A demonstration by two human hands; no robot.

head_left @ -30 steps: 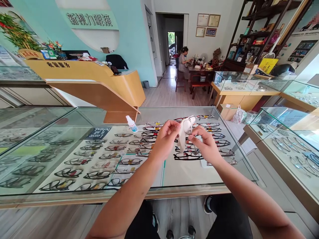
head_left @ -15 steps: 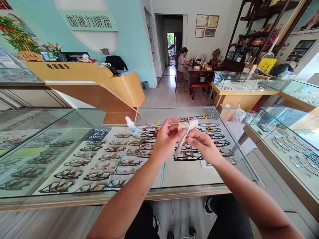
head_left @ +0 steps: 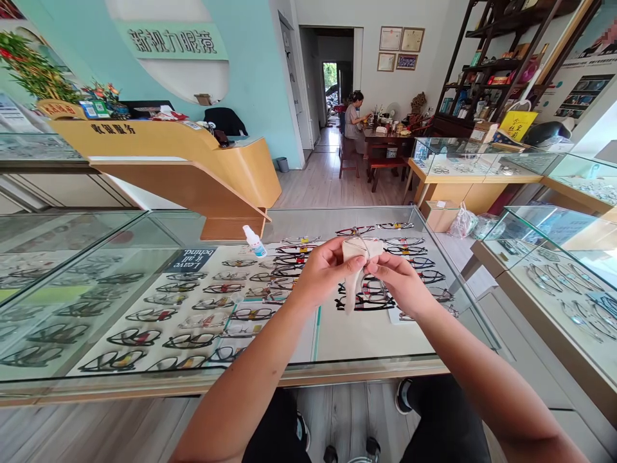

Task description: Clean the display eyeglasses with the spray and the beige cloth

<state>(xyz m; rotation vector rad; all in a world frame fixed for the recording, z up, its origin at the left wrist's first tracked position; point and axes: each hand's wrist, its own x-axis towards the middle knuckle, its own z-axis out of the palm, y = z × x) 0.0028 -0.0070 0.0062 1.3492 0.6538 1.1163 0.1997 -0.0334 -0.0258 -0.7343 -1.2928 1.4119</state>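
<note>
Above the glass display case (head_left: 366,347), my left hand (head_left: 324,271) pinches a pale cleaning cloth (head_left: 354,284) with the thumb on top. The cloth is folded about a pair of thin-framed eyeglasses (head_left: 361,247), and its loose end hangs down below the fingers. My right hand (head_left: 396,278) is closed on the eyeglasses' right side, near the cloth's edge. Part of the frame and the lenses is hidden by the cloth and fingers. To the left, a small white spray bottle (head_left: 254,242) stands on the glass top.
Rows of eyeglass frames (head_left: 187,341) lie inside the case under the glass. A wooden counter (head_left: 241,170) rises beyond it at left. More glass cases (head_left: 554,276) stand to the right. A person (head_left: 354,122) sits at a dark table in the back.
The cloth and eyeglasses have turned slightly between my hands. The cloth's hanging end is now straighter and lower, and my left fingers have shifted behind the cloth.
</note>
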